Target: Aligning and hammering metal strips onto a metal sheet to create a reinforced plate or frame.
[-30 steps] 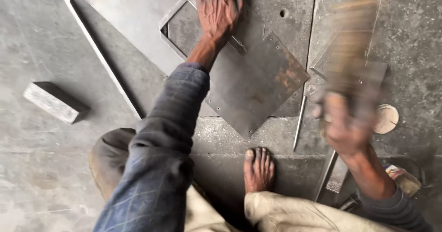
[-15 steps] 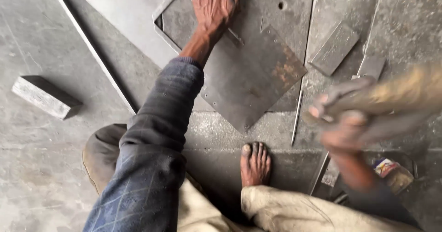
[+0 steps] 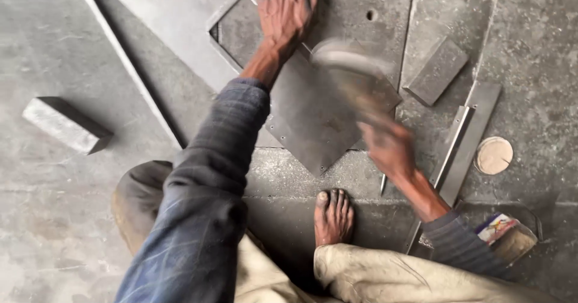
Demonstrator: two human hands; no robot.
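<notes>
My left hand [image 3: 283,8] lies flat, fingers spread, pressing on the far part of a dark square metal plate [image 3: 301,122] that rests cornerwise on the floor. My right hand [image 3: 388,146] is shut on a blurred, long-headed striking tool [image 3: 352,71], whose head hangs over the plate's right side. Motion blur hides the tool's exact shape and whether it touches the plate. My bare foot [image 3: 334,216] stands on the floor just below the plate's near corner.
A grey metal block [image 3: 66,124] lies at the left and a long thin bar [image 3: 129,68] runs diagonally beside it. On the right are a small rectangular plate [image 3: 436,71], flat metal strips [image 3: 463,146], a round disc [image 3: 494,155] and a colourful packet [image 3: 503,228].
My right hand has swung the tool from the far right, raised, leftward and down over the plate. My left hand has stayed pressed on the plate.
</notes>
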